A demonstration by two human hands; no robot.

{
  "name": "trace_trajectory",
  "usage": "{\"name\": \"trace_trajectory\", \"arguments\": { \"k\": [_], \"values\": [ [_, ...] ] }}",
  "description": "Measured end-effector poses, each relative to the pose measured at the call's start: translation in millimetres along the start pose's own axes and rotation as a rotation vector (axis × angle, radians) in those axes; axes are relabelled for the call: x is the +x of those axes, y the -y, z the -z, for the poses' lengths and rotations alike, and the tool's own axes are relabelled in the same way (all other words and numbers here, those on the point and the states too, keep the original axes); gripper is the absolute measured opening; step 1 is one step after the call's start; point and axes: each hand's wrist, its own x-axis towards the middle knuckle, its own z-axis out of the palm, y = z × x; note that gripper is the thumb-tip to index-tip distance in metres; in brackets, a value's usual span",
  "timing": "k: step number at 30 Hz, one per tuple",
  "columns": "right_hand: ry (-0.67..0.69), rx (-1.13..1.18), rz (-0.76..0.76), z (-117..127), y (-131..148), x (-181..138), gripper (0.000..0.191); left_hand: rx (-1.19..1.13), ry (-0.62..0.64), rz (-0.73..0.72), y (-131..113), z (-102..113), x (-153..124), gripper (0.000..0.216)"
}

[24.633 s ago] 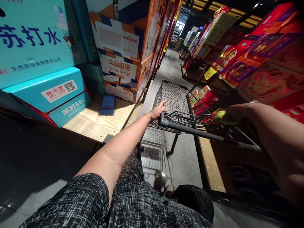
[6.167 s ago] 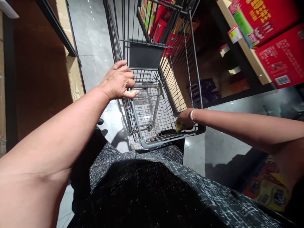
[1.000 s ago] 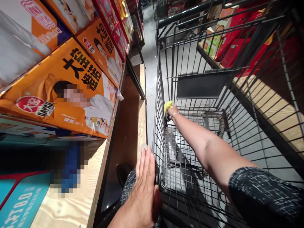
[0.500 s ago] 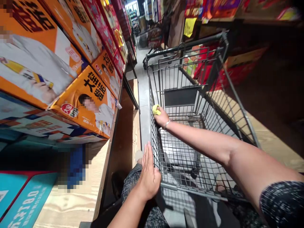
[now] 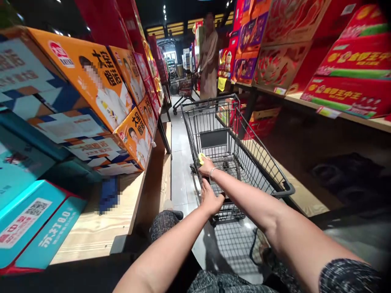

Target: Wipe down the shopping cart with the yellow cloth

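Note:
A black wire shopping cart (image 5: 214, 139) stands in the aisle in front of me. My right hand (image 5: 207, 167) reaches to its left side wall, fingers closed around a crumpled yellow cloth (image 5: 201, 158) at the mesh; a thin bracelet circles that wrist. Just below it, my left hand (image 5: 212, 200) lies at the cart's near left corner, thumb apart and fingers stretched along the side. Nothing shows in its grasp. My right forearm passes over the basket and covers part of the mesh.
Orange cartons (image 5: 134, 140) and turquoise boxes (image 5: 61, 228) stand on the wooden shelf at left. Red gift boxes (image 5: 345, 95) fill the right shelf. Farther down the aisle are a standing person (image 5: 209, 57) and another cart (image 5: 185, 91).
My view has tilted up, and the cart now appears farther off. My left hand has come forward, close below my right hand. The yellow cloth stays in my right hand.

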Motion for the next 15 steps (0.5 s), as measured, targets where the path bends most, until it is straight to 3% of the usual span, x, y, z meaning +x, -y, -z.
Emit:
{"name": "trace_trajectory", "arguments": {
  "k": [3, 6, 8, 11, 15],
  "values": [
    [0.011, -0.049, 0.081, 26, -19, -2, 0.068, 0.064, 0.178, -0.048, -9, -15, 2, 0.131],
    [0.036, -0.098, 0.141, 58, -40, -11, 0.068, 0.177, 0.320, -0.110, -10, -17, 9, 0.124],
    [0.055, -0.122, 0.171, 81, -58, -18, 0.070, 0.238, 0.284, -0.124, -11, -8, 16, 0.116],
    [0.084, -0.160, 0.206, 117, -89, -30, 0.073, 0.325, 0.119, -0.105, -20, 16, 31, 0.109],
    [0.204, -0.325, 0.282, 166, -143, -54, 0.076, 0.471, 0.011, -0.138, -50, 47, 54, 0.101]
  ]
}}
